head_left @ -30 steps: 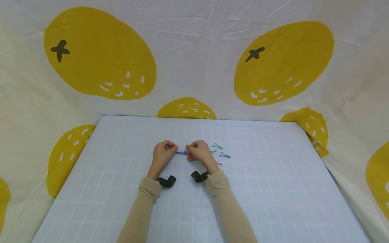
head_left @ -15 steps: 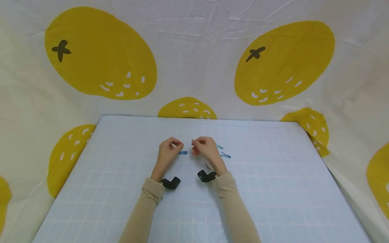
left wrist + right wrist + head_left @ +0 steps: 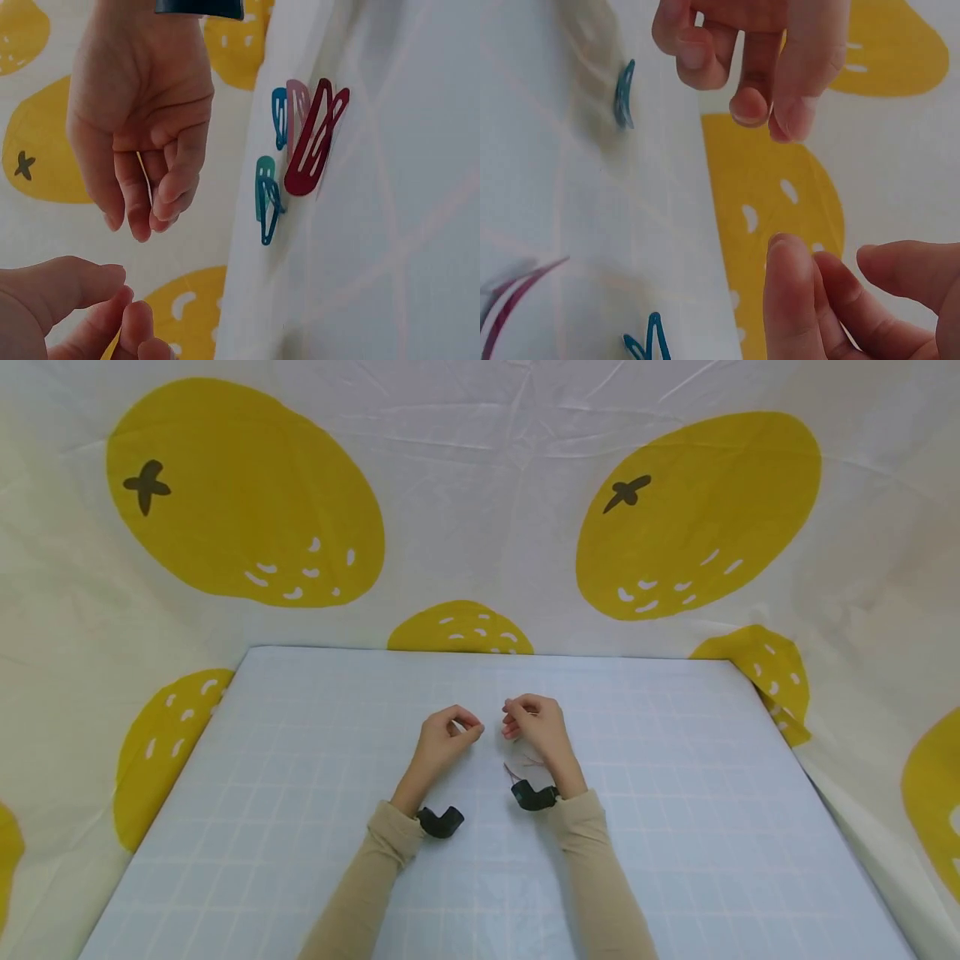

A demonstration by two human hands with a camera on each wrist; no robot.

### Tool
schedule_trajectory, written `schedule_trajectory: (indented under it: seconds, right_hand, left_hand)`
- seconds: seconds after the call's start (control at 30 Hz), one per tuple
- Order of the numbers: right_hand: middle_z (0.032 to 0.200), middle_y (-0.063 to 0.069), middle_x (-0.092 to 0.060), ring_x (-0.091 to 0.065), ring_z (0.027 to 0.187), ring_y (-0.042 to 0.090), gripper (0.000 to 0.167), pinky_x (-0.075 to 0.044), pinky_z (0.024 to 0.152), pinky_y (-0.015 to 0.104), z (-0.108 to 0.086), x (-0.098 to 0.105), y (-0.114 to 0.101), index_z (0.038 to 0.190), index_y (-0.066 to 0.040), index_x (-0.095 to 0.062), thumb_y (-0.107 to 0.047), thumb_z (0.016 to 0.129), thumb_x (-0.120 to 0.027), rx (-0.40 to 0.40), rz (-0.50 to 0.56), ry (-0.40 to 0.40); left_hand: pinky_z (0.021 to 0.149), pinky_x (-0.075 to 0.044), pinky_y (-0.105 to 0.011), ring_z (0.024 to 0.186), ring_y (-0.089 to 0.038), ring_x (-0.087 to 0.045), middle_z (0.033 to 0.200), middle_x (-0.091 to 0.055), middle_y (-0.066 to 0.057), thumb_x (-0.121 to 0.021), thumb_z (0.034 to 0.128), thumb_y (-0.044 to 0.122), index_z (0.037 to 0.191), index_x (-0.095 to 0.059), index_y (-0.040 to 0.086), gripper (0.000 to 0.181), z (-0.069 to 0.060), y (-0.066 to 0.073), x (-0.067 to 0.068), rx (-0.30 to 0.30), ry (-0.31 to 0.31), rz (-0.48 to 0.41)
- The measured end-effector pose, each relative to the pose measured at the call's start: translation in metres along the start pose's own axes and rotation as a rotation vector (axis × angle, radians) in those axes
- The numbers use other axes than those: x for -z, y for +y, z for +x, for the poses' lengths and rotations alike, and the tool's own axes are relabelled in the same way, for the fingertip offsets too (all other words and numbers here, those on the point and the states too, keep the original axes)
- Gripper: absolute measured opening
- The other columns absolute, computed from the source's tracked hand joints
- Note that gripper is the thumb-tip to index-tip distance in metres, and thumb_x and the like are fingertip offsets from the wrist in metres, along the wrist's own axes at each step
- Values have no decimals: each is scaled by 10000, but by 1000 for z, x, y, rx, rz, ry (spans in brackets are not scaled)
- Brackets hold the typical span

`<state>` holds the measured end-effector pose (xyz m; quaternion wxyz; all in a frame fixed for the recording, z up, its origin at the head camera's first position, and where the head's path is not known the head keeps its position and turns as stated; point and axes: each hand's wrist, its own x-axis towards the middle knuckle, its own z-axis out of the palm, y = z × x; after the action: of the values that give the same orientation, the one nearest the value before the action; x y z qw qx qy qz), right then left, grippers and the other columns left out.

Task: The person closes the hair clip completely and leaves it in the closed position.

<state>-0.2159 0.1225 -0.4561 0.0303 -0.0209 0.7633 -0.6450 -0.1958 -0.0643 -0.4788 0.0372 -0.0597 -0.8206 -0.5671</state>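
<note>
My left hand hovers over the table with thumb tip and fingertips close together; nothing shows between them. My right hand hangs to its right with loosely bent fingers, holding nothing. In the left wrist view several snap hair clips lie beyond the hands: a dark red clip, a pink clip, a blue clip, a teal clip and a darker blue clip. A separate blue clip lies under my left hand in the right wrist view. Most clips are hidden behind the hands in the head view.
A pale tabletop with a grid pattern extends around the hands. White cloth with yellow fruit prints stands behind and beside it. A black camera juts from the left wrist, another black camera from the right.
Both hands have moved to the right and drifted slightly apart. The left hand now covers the blue clip seen earlier between them, and the right hand covers the teal and blue clips at right.
</note>
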Motion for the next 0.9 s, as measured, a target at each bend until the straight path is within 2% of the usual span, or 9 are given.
schedule_trajectory:
  seconds: [0.2,0.37,0.53,0.67,0.8,0.9]
  right_hand:
    - [805,191,-678,-663,615,215,314,-571,607,298,-1,16,7,997,125,-670,-183,991,-613,-7,-33,73]
    - [810,176,-686,-622,629,241,297,-506,571,236,-2,29,13,983,79,-698,-208,986,-622,-4,-91,133]
    - [849,177,-698,-606,667,316,235,-451,570,229,-3,42,19,992,44,-720,-176,960,-644,-6,-136,160]
    - [852,167,-701,-612,661,332,167,-452,580,234,-1,48,24,973,17,-740,-137,922,-697,3,-180,148]
    - [918,137,-709,-621,667,249,149,-487,607,238,0,52,28,983,9,-748,-111,898,-727,15,-226,90]
    - [961,115,-708,-609,693,189,139,-492,632,242,0,54,30,1000,-11,-754,-95,894,-724,18,-278,44]
  left_hand:
    - [538,-414,-248,592,-151,-510,825,-651,5,-766,860,159,903,-714,103,88,4,4,-16,5,-57,-3]
    - [554,-432,-252,611,-150,-524,872,-653,-13,-771,856,150,968,-718,82,142,7,6,-28,50,-97,-7]
    - [557,-445,-245,601,-134,-537,977,-666,-28,-767,862,147,1059,-714,61,221,9,3,-40,81,-131,-26]
    - [509,-426,-239,542,-126,-518,1009,-635,-47,-756,873,144,1122,-699,61,269,9,-1,-48,71,-158,-31]
    - [486,-416,-230,513,-126,-512,975,-592,-62,-755,871,120,1146,-690,82,285,9,-8,-54,55,-162,-33]
    - [485,-426,-232,516,-130,-530,1009,-590,-64,-757,866,104,1152,-687,93,295,10,-13,-57,37,-168,-44]
